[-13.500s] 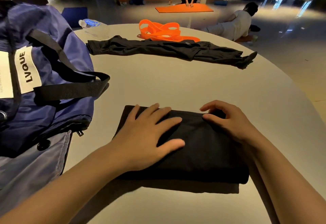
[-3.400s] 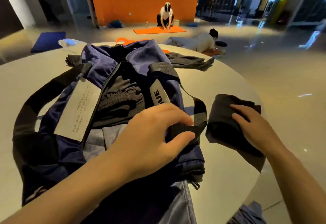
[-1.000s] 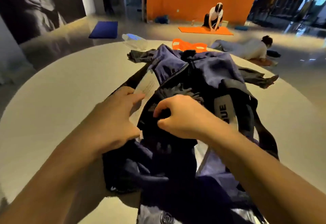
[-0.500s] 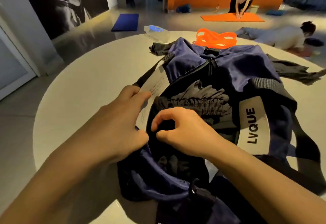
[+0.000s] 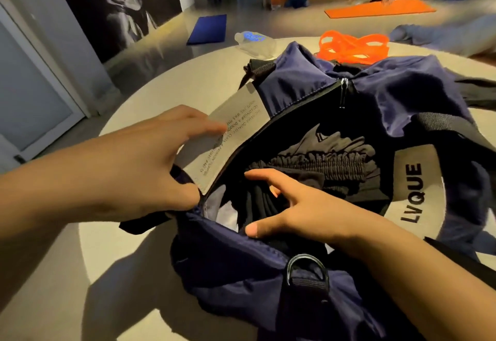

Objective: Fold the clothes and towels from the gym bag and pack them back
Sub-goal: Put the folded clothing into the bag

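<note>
Head view: left hand (image 5: 139, 169) fingers clamp gym bag (image 5: 402, 91) rim; right hand (image 5: 303, 212) fingers spread, tips hidden by black clothes (image 5: 316, 163).

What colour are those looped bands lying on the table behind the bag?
Bright orange bands, seen clearly in the head view.

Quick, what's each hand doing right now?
Left hand: holding the edge of the gym bag open.
Right hand: open, fingers spread on the black clothes inside.
</note>
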Available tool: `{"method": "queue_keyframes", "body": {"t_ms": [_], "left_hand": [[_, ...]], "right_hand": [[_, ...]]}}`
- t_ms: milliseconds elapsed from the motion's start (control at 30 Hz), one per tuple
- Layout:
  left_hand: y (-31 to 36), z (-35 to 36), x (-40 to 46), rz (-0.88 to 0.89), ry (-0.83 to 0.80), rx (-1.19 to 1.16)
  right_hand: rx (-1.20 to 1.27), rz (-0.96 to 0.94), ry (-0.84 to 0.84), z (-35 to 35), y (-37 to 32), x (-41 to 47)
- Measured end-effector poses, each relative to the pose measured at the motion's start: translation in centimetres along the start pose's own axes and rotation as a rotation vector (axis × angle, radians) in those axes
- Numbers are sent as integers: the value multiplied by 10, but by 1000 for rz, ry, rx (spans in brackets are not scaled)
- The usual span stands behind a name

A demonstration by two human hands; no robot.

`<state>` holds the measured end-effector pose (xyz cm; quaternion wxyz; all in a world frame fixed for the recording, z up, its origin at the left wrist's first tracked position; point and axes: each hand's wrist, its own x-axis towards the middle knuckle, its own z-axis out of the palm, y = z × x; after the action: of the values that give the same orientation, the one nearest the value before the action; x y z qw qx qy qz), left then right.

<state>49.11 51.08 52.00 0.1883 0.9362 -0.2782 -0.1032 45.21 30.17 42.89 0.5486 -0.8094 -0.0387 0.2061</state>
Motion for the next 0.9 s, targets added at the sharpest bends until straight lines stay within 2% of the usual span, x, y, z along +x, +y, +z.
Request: {"method": "queue_keyframes", "body": {"t_ms": [67,300,433,533,633,733,833,900], "left_hand": [[2,1,-4,-15,-42,-27],[0,21,-11,21,-68,35],[5,32,-17,-30,-93,94],[-1,44,-17,-38,29,283],[6,50,-11,-92,145,370],[10,58,-6,-160,46,353],[7,54,-9,-132,-18,288],[5,46,-11,-137,-51,263]], "right_hand": [[92,4,-28,-1,1,-1],[78,-39,1,1,6,-2],[151,-12,-11,-1,10,-2],[184,-13,-16,-2,9,-2],[157,-27,5,2,8,-3],[161,-29,50,6,10,-4],[235,-37,94,8,11,-3],[171,-80,134,7,9,-5]]}}
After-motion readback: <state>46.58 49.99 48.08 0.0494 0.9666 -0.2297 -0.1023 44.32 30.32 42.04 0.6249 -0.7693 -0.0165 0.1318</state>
